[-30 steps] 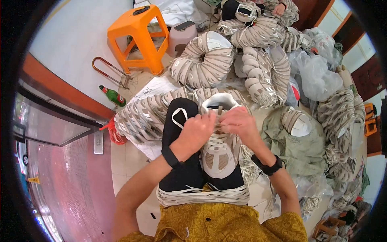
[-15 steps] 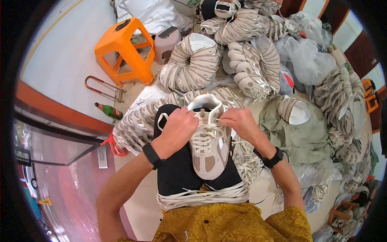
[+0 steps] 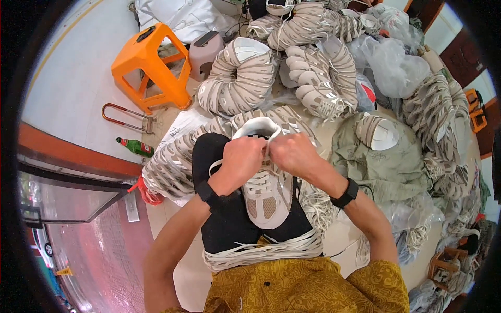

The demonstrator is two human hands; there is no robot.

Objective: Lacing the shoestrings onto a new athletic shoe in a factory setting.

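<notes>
A beige and white sneaker upper (image 3: 268, 207) lies across my black-clad thighs, toe toward me and collar away. A cream shoelace (image 3: 258, 183) crosses its front in several rows. My left hand (image 3: 241, 161) and my right hand (image 3: 294, 154) meet over the top eyelets, just below the collar. Both have their fingers closed in a pinch on the shoelace, though the fingertips are largely hidden. A loop of lace shows beside my left hand. Across my lap, near the shirt hem, rests a bundle of loose cream laces (image 3: 266, 252).
Stacked, nested shoe uppers (image 3: 237, 78) fill the floor ahead. An orange stool (image 3: 151, 68), a green bottle (image 3: 136, 146) and a metal handle frame (image 3: 127, 118) are at left. To the right, a single upper (image 3: 377, 131) sits on green cloth (image 3: 381, 175), near plastic bags (image 3: 399, 70).
My hands have come together over the top eyelets; the right hand moved left toward the left hand. Before, they were apart, with a lace end stretched at the right. The view has shifted slightly.
</notes>
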